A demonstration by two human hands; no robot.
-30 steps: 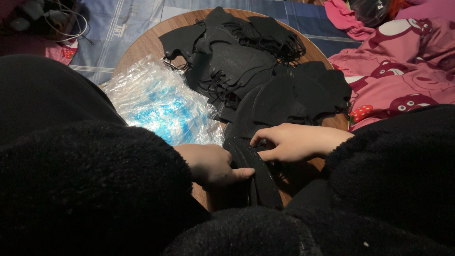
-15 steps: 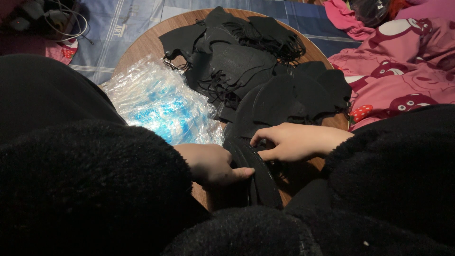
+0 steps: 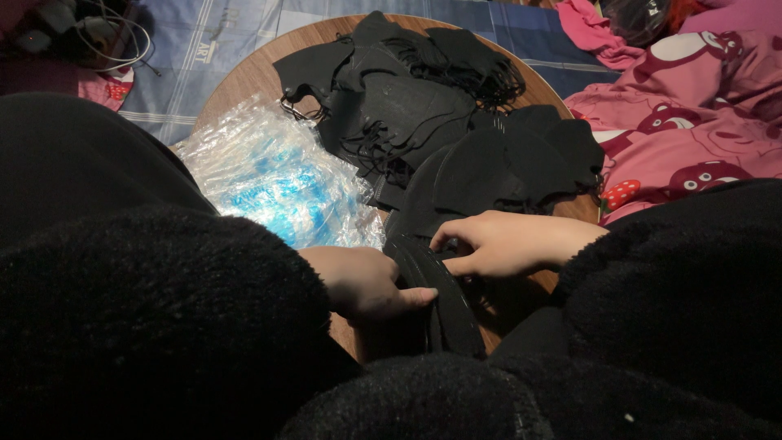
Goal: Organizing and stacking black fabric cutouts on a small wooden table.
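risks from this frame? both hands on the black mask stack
1. The left hand and right hand pinch a stack of masks at the table's near edge; it could slip off.
2. Ear loops in the loose mask pile look tangled, and might snag.
3. Plastic bags overhang the edge.

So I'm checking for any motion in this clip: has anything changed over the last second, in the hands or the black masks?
Nothing visibly changed. The left hand and right hand rest on the same stack of black masks at the near edge of the round wooden table, in the same grip. The pile of masks and the clear plastic bags lie as before.
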